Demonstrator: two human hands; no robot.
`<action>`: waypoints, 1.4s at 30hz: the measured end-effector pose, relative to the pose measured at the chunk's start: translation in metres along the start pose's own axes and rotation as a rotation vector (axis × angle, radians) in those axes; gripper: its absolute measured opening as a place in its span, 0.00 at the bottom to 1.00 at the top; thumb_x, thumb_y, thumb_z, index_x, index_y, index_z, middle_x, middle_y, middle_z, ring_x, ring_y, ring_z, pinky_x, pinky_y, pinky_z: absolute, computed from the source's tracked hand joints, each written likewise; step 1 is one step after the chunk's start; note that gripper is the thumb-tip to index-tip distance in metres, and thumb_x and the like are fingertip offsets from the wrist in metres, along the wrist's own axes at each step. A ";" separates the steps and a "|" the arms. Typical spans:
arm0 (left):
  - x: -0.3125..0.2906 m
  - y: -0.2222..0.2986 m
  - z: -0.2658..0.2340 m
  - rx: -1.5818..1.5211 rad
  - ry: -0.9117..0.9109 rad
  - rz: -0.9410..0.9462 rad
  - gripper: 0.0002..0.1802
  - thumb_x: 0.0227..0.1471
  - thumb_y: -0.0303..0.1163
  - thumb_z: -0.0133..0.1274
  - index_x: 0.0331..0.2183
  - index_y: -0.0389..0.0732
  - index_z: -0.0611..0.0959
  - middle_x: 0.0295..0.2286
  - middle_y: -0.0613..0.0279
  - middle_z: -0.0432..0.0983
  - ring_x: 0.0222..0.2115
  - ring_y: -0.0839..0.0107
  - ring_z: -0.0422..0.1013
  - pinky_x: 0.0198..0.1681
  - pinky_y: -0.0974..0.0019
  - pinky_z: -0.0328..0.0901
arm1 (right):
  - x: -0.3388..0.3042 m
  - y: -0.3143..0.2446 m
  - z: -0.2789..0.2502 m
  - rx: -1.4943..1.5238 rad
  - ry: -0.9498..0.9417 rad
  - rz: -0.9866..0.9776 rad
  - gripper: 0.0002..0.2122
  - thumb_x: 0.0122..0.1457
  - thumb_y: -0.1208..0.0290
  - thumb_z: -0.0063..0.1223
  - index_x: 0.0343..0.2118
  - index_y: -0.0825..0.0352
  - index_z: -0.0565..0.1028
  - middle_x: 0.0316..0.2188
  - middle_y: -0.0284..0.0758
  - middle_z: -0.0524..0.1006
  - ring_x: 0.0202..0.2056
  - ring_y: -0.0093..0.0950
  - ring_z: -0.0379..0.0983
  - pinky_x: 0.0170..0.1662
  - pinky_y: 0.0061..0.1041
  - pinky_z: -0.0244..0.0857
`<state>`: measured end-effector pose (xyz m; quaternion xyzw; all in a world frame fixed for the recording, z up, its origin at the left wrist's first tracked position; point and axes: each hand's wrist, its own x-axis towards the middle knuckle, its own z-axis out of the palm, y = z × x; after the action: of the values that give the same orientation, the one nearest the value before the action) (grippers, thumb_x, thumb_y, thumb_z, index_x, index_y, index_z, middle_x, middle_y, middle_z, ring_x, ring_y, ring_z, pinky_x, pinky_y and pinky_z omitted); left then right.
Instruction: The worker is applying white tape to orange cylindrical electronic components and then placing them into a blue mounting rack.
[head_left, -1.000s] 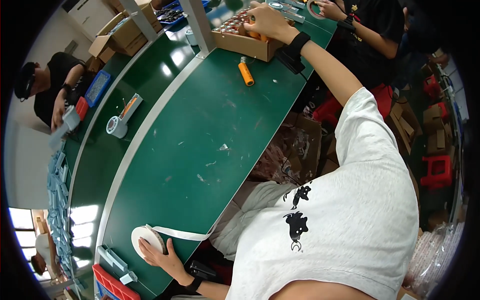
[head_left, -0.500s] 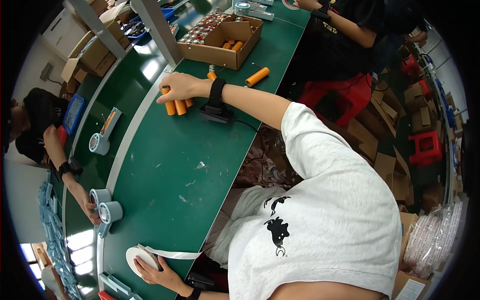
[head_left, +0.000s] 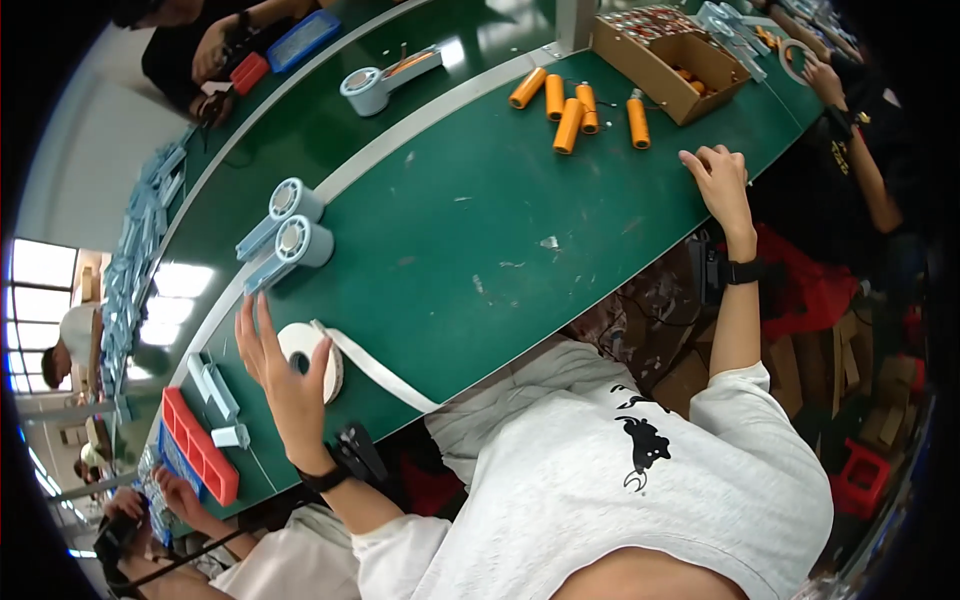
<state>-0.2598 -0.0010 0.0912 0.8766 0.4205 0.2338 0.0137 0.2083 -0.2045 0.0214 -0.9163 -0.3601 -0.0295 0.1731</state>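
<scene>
Hands lie far apart on the green table point(head_left: 520, 215). I see the left hand point(head_left: 278, 372) spread flat, fingers loose, resting on the white tape roll point(head_left: 318, 362) at the table's near edge; a white strip point(head_left: 378, 368) trails from the roll over that edge. Half a second ago it cupped the roll. The right hand point(head_left: 718, 178), fingers curled but holding nothing, has pulled back from the orange cylinders point(head_left: 570, 110), which lie beyond it beside the cardboard box point(head_left: 672, 62).
</scene>
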 end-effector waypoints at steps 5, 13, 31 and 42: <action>0.100 -0.072 0.015 0.397 -0.265 -0.043 0.58 0.20 0.30 0.67 0.56 0.47 0.56 0.55 0.57 0.51 0.58 0.54 0.43 0.57 0.58 0.46 | 0.002 0.002 0.030 0.038 0.372 -0.242 0.09 0.51 0.65 0.52 0.26 0.66 0.72 0.32 0.37 0.70 0.39 0.37 0.63 0.44 0.36 0.53; 0.123 -0.069 0.066 -0.152 -0.317 -0.001 0.36 0.25 0.41 0.65 0.37 0.30 0.72 0.36 0.46 0.69 0.38 0.55 0.67 0.44 0.60 0.60 | -0.013 -0.007 0.029 0.011 0.544 0.143 0.10 0.49 0.70 0.53 0.32 0.68 0.68 0.40 0.49 0.64 0.45 0.44 0.61 0.48 0.38 0.55; -0.069 -0.020 0.025 0.301 -0.134 -0.398 0.46 0.43 0.52 0.54 0.51 0.27 0.58 0.51 0.44 0.55 0.53 0.47 0.49 0.53 0.49 0.49 | -0.086 -0.140 0.007 2.002 -1.220 0.395 0.19 0.62 0.65 0.33 0.51 0.73 0.58 0.39 0.39 0.69 0.32 0.23 0.68 0.39 0.23 0.63; -0.056 -0.023 0.019 0.118 -0.145 -0.198 0.24 0.39 0.36 0.58 0.38 0.33 0.72 0.41 0.49 0.67 0.46 0.56 0.58 0.52 0.58 0.47 | -0.132 -0.251 0.024 1.607 -1.462 -0.282 0.15 0.52 0.67 0.54 0.39 0.69 0.66 0.23 0.28 0.66 0.21 0.14 0.60 0.27 0.16 0.54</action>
<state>-0.2983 -0.0244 0.0468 0.8447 0.5157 0.1423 0.0157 -0.0598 -0.1112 0.0497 -0.2829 -0.3919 0.7450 0.4597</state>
